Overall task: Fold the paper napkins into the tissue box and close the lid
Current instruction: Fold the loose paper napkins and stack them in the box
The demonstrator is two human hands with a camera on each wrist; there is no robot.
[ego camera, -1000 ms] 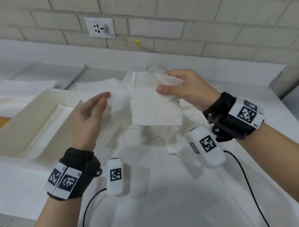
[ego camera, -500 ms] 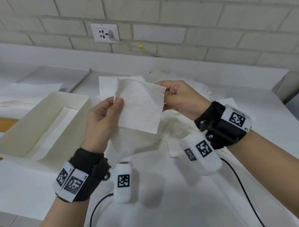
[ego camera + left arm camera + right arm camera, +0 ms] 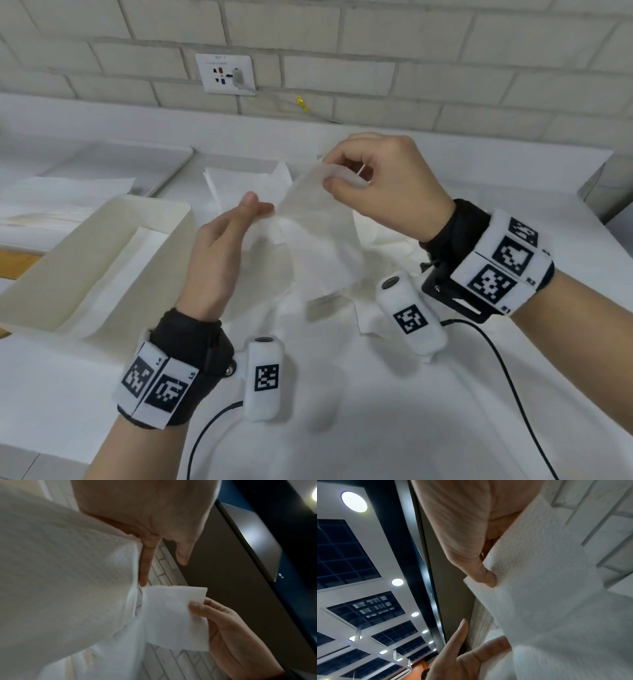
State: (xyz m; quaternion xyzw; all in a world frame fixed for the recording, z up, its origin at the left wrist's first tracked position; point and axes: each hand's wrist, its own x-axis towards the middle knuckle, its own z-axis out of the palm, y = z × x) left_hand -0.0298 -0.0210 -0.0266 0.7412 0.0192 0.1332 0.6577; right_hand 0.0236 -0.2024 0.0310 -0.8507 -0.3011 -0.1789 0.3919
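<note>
The head camera looks forward and down over the desk (image 3: 376, 428) toward a brick wall (image 3: 376, 41). Both wrist cameras sit close, tilted upward; all three views share the held paper napkin (image 3: 322, 240).

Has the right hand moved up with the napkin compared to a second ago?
Yes. The right hand, pinching the napkin, has risen toward the wall's ledge behind it; earlier it sat lower, over the loose napkins on the table.

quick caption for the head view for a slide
Right hand pinches a white paper napkin aloft, left hand touching its edge, beside the open cream tissue box.
</note>
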